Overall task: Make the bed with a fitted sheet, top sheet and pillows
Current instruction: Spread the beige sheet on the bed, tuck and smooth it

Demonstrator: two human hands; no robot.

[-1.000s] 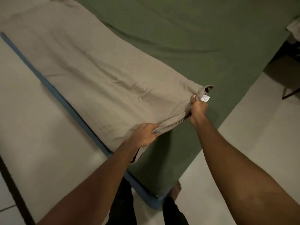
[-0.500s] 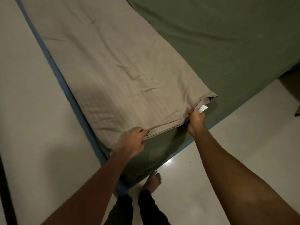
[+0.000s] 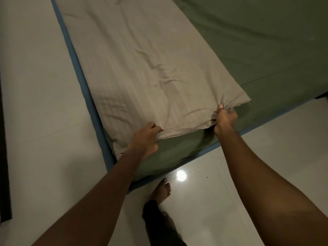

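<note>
Now the left hand [image 3: 145, 139] and right hand [image 3: 224, 119] pinch the folded top sheet [image 3: 142, 68].
Beside the mattress corner [image 3: 108, 160] a bare foot [image 3: 161, 190] stands on the floor [image 3: 266, 157]; over that corner the sheet's near edge is lifted, the rest lying on the green fitted sheet [image 3: 257, 41]. An uneven pull could skew it or drag the fitted sheet loose.

A glossy, pale tiled floor [image 3: 266, 148] is seen across the lower right of the frame, with thin grout lines. A round, bright light reflection [image 3: 181, 175] is cast on it at lower centre. A dark vertical strip [image 3: 4, 157] is seen along the left edge, beside a pale matte surface [image 3: 35, 86].
</note>
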